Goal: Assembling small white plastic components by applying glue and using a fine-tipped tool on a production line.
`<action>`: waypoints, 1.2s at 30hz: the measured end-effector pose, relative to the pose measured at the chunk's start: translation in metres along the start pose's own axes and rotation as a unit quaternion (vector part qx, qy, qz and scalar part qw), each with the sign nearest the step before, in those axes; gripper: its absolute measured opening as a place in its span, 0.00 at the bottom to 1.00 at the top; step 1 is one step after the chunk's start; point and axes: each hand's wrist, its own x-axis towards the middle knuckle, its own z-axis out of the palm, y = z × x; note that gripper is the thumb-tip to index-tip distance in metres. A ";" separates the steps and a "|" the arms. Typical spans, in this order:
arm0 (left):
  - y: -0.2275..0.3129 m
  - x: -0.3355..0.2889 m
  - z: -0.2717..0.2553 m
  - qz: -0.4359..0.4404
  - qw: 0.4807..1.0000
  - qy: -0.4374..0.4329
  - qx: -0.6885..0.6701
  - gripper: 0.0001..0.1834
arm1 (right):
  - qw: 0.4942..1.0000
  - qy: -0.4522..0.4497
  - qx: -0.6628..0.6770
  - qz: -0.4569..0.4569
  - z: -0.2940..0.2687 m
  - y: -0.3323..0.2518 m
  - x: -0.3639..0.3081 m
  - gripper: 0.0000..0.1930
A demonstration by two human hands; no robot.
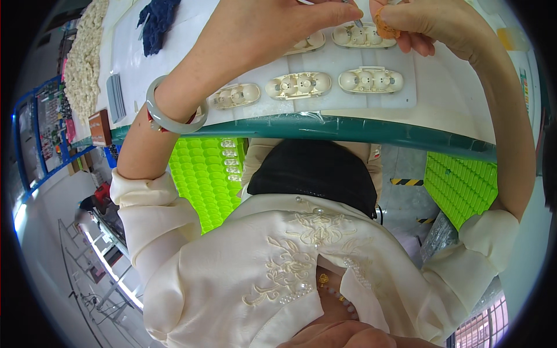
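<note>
Near the top edge my left hand [313,16] is closed in a pinch around a thin metal-tipped tool [358,24], whose tip points down at a cream oval plastic housing [362,37]. Beside it my right hand [415,24] has its fingers curled in, with an orange finger cot [385,24] on one; what it grips, if anything, is hidden. Closer to me lie more of these housings in a row: a right one [371,80], a middle one [298,85] and a left one [235,95]. Rounded domes show inside them. Another housing [307,43] is partly covered by my left hand.
The white worktop [441,87] ends in a green front edge [325,126]. At the left are a heap of small cream parts [86,64], a dark blue cloth [156,23], a grey stack [115,97] and a brown box [100,127]. Bright green trays [200,180] stand below the edge.
</note>
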 end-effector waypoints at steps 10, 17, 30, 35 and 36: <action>-0.008 0.002 0.001 0.062 0.997 -0.033 0.042 0.08 | 1.000 -0.013 0.015 0.003 0.001 0.005 0.006 0.06; -0.016 0.006 0.004 0.223 0.959 -0.015 0.174 0.08 | 0.997 -0.055 0.043 -0.023 -0.004 0.017 0.010 0.06; -0.013 0.009 0.005 0.220 0.961 -0.035 0.164 0.08 | 0.999 -0.029 0.009 -0.008 -0.009 0.009 -0.009 0.10; -0.010 0.003 0.004 0.161 0.970 -0.026 0.179 0.08 | 0.997 -0.028 0.005 -0.067 0.002 0.002 0.000 0.09; -0.010 0.003 0.004 0.162 0.970 -0.027 0.178 0.08 | 0.996 -0.032 -0.007 -0.083 0.005 0.001 0.001 0.08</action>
